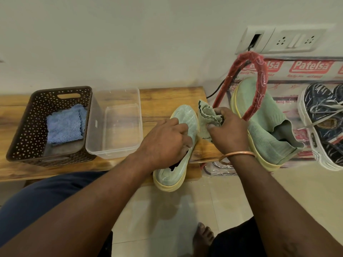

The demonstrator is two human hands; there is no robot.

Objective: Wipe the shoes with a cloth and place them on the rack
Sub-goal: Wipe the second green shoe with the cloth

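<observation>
Bench [163,97]; left hand [163,140] grips shoe [187,115]; right hand [230,130], cloth [207,115].

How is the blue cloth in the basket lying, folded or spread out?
Folded: the blue cloth lies as a layered square inside the brown basket.

Two green shoes [185,115] [265,127], two cloths [64,125] [208,115], one basket [24,130], one tub [115,97].
</observation>
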